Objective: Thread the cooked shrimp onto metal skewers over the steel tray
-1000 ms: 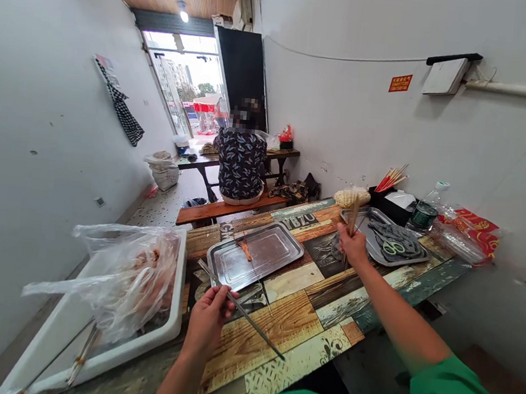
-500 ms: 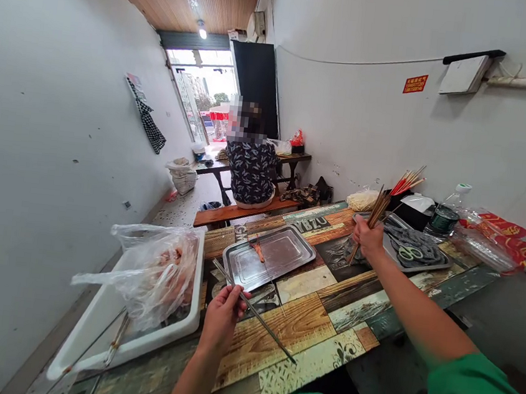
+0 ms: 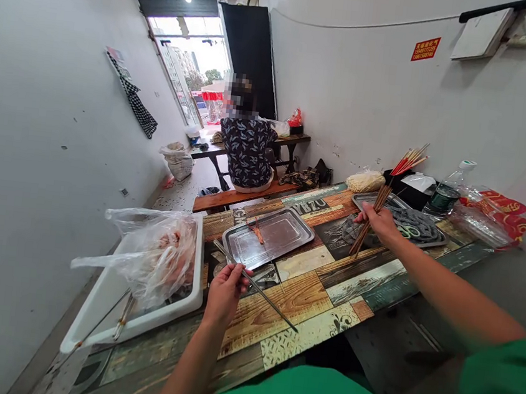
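Brown sticks in the right hand now lean rightward at the top; one second earlier, the bundle is nearly upright. Wood-patterned table: extends beneath both hands. Seated person: beyond the table, back turned, on a bench. White tub: at the table's left end; a clear plastic bag hides part of its contents. Front tray: mid-table, between the hands. Back tray: at right, holding grey cloth and green-handled scissors; the right hand and bundle block its left side from view. Bottle: just behind the back tray. Hands: well apart. Right hand grips the bundle; left hand pinches a metal rod slanting before the front tray's near-left corner. Orange food piece: on the front tray.
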{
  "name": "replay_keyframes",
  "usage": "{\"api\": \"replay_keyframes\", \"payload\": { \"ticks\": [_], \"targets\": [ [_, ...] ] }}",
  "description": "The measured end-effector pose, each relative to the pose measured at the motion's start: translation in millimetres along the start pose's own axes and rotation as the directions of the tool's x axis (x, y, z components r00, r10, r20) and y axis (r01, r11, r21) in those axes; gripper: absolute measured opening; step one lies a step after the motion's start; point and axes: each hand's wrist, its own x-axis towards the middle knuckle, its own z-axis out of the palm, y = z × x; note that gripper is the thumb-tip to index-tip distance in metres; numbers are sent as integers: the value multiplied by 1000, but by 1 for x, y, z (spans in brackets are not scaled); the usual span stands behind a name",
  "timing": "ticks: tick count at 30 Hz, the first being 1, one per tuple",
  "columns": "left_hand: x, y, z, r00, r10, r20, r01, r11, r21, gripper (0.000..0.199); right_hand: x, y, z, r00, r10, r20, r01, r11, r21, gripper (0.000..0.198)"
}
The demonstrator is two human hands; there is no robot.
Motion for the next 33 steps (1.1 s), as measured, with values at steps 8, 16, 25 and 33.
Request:
{"api": "replay_keyframes", "payload": {
  "ticks": [8, 16, 25, 33],
  "targets": [
    [-4, 0, 6, 1000, 9, 3, -9, 1000, -5, 53, -8, -25, -33, 950, 161, 268, -113, 976, -187, 28],
    [-9, 3, 13, 999, 28, 21, -28, 1000, -2, 55, -19, -29, -24, 896, 178, 408, -52, 952, -301, 16],
    [-14, 4, 14, 998, 37, 46, -37, 999, 2, 52, -25, -16, -27, 873, 185, 452, -95, 972, -214, 21],
    [28, -18, 99, 975, -39, 218, -52, 917, 395, 21, -36, -16, -32, 868, 264, 420, -298, 955, 16, 26]
  ]
}}
